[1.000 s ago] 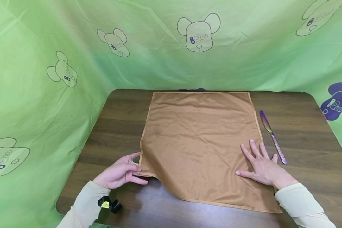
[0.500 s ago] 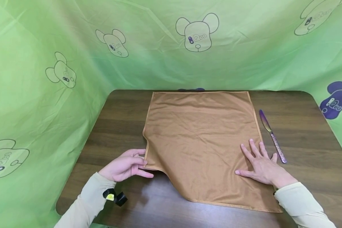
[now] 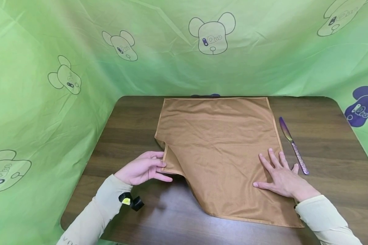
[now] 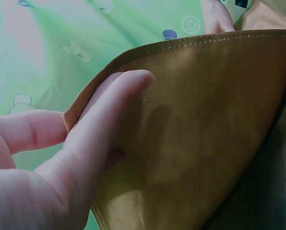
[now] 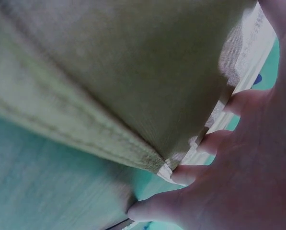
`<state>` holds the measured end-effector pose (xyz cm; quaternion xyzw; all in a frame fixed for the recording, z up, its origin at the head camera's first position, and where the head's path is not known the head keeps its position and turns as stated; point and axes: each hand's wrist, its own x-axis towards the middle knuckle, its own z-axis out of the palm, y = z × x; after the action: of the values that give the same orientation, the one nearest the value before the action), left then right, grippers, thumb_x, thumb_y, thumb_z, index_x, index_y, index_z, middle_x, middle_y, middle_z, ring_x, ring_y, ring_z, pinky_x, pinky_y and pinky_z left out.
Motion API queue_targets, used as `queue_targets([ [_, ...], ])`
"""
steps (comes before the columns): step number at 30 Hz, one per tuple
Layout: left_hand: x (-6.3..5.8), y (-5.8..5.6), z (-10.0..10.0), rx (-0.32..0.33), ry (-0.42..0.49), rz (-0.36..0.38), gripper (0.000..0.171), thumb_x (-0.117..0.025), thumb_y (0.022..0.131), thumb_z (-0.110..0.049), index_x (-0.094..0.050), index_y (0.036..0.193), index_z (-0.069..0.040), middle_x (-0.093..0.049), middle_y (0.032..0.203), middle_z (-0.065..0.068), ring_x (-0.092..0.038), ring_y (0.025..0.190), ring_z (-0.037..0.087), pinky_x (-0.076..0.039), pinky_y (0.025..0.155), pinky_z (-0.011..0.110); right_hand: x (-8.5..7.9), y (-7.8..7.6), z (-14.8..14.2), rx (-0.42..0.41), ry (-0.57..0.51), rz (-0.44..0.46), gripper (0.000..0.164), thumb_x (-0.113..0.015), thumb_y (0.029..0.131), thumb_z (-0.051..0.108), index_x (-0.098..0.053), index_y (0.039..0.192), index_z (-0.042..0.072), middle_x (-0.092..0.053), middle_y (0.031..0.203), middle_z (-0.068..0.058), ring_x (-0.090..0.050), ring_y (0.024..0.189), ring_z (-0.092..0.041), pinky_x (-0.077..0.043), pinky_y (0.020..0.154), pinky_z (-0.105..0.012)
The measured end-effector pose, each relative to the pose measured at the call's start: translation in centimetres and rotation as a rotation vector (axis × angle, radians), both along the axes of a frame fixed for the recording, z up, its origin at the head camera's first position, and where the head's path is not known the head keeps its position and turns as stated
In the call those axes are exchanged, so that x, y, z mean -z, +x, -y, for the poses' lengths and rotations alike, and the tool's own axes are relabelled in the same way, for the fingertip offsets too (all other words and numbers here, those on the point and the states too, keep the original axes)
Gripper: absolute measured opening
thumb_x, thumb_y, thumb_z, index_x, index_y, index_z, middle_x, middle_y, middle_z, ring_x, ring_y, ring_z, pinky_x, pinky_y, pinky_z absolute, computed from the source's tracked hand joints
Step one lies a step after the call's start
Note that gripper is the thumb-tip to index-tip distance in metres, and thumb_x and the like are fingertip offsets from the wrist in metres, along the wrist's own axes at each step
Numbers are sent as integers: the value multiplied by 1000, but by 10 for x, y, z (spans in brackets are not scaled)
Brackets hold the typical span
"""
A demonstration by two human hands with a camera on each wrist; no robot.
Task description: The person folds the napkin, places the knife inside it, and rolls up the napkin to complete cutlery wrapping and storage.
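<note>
A brown cloth napkin (image 3: pixel 214 146) with a stitched hem lies spread on the wooden table. Between thumb and fingers, my left hand (image 3: pixel 144 168) pinches its near left corner and holds it off the tabletop; the left wrist view shows the raised cloth (image 4: pixel 195 124) around the fingers. On the cloth's right side, my right hand (image 3: pixel 280 177) rests flat with its fingers spread. Just right of the cloth lies a table knife (image 3: pixel 294 146) with a purple-and-gold blade and a patterned handle, close to the right fingertips but not held.
The dark wooden table (image 3: pixel 125 122) has rounded far corners. Green fabric (image 3: pixel 159 68) printed with bear heads hangs behind it and at both sides. A black camera mount (image 3: pixel 132 200) sits on the left wrist.
My left hand has moved right and away from me with the corner, so the cloth's left edge bends inward into a fold. My right hand and the knife have stayed in place.
</note>
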<state>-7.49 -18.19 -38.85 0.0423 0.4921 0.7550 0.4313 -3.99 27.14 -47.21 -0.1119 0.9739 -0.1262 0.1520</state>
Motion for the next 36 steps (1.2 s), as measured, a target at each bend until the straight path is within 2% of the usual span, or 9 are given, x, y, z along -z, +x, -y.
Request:
queue_targets([
  [5,-2,-7,-12,2,-18,-5,33,-35,94,11,-46,124,4,-53,84,2,-67,101,22,-47,95,57,-1,0,-1,-1,-2,1,110,-56,76,77,-13,156,14,-1,158,-30,0,140,-60,-5,87,-89],
  [7,-2,-10,-15,8,-12,-11,34,-34,94,11,-46,125,4,-58,91,4,-67,105,24,-48,94,56,-1,0,-1,-1,-3,1,110,-57,76,77,-13,156,14,-1,158,-30,0,140,-60,-5,87,-89],
  [10,-1,-14,-19,13,-22,-20,28,-34,95,10,-49,116,2,-59,91,4,-67,104,24,-50,92,54,-2,0,-1,-3,-3,-1,110,-57,76,76,-13,156,14,-1,158,-30,0,140,-60,-5,87,-89],
  [13,0,-17,-23,0,-68,-20,22,-35,96,9,-52,97,-4,-55,83,2,-68,103,24,-54,88,48,-2,1,-1,-5,-4,-4,110,-57,77,76,-13,156,14,-1,158,-30,-1,140,-60,-5,87,-89],
  [18,-2,-22,-29,-21,-123,-25,26,-36,96,7,-47,78,-9,-54,77,1,-69,104,28,-57,82,44,-2,1,-2,-5,-4,-10,110,-57,76,76,-15,155,13,-2,158,-30,-1,140,-60,-6,87,-89],
  [29,-3,-34,-44,3,-157,-71,28,-40,97,5,-48,74,-9,-58,81,2,-68,106,30,-56,83,47,-2,1,-2,-1,-12,0,110,-57,76,77,-15,155,13,-2,158,-30,0,140,-60,-5,87,-89],
  [36,-5,-41,-57,5,-125,-96,34,-44,93,9,-35,67,-11,-47,71,1,-70,96,21,-51,91,53,-2,1,-3,2,-13,4,111,-57,76,77,-15,155,13,-1,158,-30,1,140,-59,-4,88,-89],
])
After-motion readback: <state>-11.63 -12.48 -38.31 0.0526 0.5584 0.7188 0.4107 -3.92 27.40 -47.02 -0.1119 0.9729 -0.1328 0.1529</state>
